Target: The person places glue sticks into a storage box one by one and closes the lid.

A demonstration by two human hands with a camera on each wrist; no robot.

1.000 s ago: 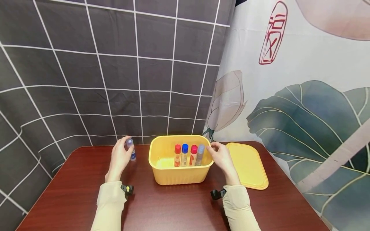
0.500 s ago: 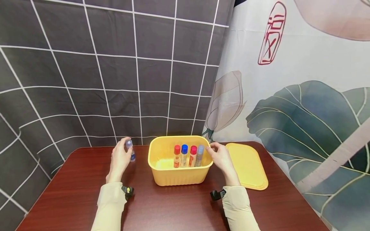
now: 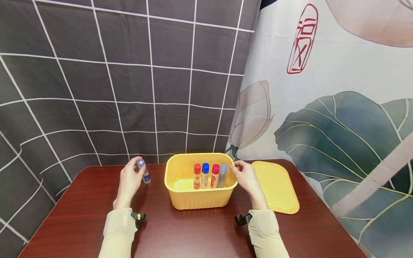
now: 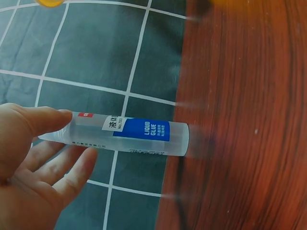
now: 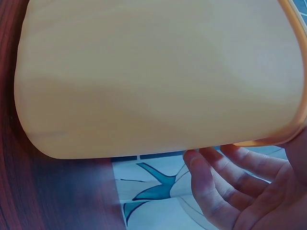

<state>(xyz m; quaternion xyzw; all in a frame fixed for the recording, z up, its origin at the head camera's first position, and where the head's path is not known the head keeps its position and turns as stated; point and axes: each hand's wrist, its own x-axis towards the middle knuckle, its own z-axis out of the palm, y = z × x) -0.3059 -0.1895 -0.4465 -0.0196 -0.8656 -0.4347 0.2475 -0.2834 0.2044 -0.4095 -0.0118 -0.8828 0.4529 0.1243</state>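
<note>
My left hand (image 3: 129,181) pinches a clear liquid glue bottle (image 3: 145,173) near its capped top end, left of the yellow box. In the left wrist view the glue bottle (image 4: 151,134) shows a blue "LIQUID GLUE" label, and its base is just off the red-brown tabletop or touching it; I cannot tell which. My right hand (image 3: 246,177) grips the right rim of the yellow box (image 3: 201,199). Inside the box several glue bottles stand in a row along the right half: red-capped (image 3: 197,175), blue-capped (image 3: 205,175), red-capped (image 3: 215,175) and pale-capped (image 3: 222,175).
A flat yellow lid (image 3: 275,186) lies on the table right of the box, partly behind the right forearm. The red-brown table (image 3: 187,233) ends at a dark grid-patterned cloth (image 3: 129,89) behind and a lotus-printed cloth (image 3: 338,136) on the right.
My left hand has shifted slightly left and toward me, and the glue bottle in it leans more. My right hand stays at the box rim. The head view has tilted slightly.
</note>
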